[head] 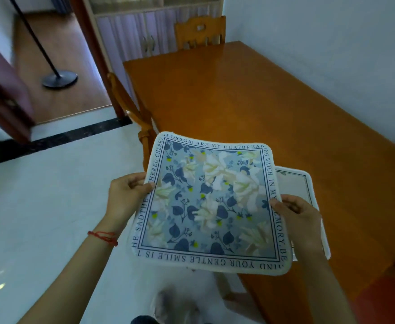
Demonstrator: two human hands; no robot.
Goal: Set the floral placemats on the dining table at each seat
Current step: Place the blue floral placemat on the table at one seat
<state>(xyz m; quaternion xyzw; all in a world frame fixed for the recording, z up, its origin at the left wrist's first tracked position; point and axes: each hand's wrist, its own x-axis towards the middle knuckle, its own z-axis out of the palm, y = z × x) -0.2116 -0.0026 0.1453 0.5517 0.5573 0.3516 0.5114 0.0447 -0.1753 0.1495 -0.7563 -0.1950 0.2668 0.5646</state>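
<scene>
A square floral placemat (211, 202), blue with white flowers and a lettered border, is held in the air over the near left corner of the wooden dining table (262, 101). My left hand (126, 195) pinches its left edge. My right hand (297, 218) grips its right edge. A second placemat (294, 183) lies flat on the table under and to the right of the held one, mostly hidden by it and by my right hand.
One wooden chair (200, 31) stands at the table's far end, another (131, 108) at its left side. The table's right side runs along a white wall. A black lamp stand base (59, 78) sits on the floor at the far left, beside a doorway.
</scene>
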